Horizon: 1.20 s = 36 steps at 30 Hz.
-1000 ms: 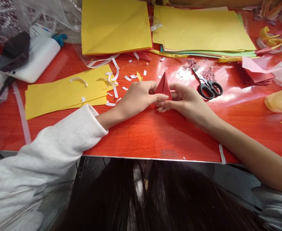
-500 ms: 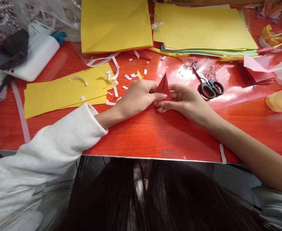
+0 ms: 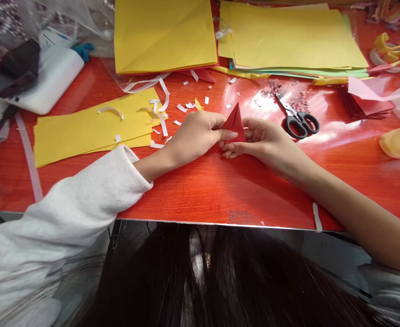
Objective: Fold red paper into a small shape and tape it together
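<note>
A small piece of red paper (image 3: 236, 120), folded to a pointed triangle with a slit down its middle, is held just above the red table. My left hand (image 3: 200, 131) pinches its lower left side, thumb lying across the front. From the right, my right hand (image 3: 263, 141) grips the lower edge and right side between thumb and fingers. Both hands are closed on the paper, and their fingertips nearly meet beneath it. Part of its base is hidden behind the thumbs. Black-handled scissors (image 3: 300, 122) lie beyond my right hand, their blades pointing away.
Yellow strips (image 3: 94, 127) and white paper scraps (image 3: 164, 125) lie at left. Behind are yellow sheets (image 3: 166, 36) and a mixed-colour paper stack (image 3: 295, 41). A white box-like device (image 3: 52, 77) stands far left. Folded pink and red paper (image 3: 370, 100) sits at right.
The tip of the folded red paper has shifted slightly to the right. Both hands keep their hold in nearly the same place.
</note>
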Motion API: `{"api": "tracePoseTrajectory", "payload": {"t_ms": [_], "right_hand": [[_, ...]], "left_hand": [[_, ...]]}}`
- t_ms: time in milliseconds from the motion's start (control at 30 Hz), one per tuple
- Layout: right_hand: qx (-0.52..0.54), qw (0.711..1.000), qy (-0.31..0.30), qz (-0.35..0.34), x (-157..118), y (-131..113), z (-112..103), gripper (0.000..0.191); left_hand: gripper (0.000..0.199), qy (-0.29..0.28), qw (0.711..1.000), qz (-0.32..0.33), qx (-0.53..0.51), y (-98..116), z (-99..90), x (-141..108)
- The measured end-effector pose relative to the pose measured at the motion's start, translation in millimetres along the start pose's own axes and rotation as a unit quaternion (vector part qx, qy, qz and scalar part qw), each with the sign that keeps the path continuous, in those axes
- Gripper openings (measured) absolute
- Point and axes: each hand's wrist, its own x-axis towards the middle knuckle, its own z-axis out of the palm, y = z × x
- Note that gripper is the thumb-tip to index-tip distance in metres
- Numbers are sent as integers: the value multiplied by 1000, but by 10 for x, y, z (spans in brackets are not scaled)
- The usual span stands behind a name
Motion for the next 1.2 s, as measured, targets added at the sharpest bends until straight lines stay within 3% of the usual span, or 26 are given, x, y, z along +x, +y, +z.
{"api": "tracePoseTrajectory", "payload": {"t_ms": [267, 500, 700, 1000, 1200], "right_hand": [[56, 998, 4, 13, 1, 6, -24, 26], [29, 993, -68, 97, 18, -54, -91, 20], [27, 995, -51, 76, 5, -42, -64, 18], [36, 996, -52, 67, -3, -37, -76, 15], [94, 992, -20, 86, 11, -45, -95, 10]], "left_hand": [[38, 5, 999, -2, 40, -5, -46, 38], [36, 21, 1000, -15, 8, 6, -55, 34], [38, 24, 999, -21, -7, 16, -47, 30], [32, -21, 998, -20, -57, 53, -43, 12], [33, -63, 989, -56, -119, -10, -93, 39]]}}
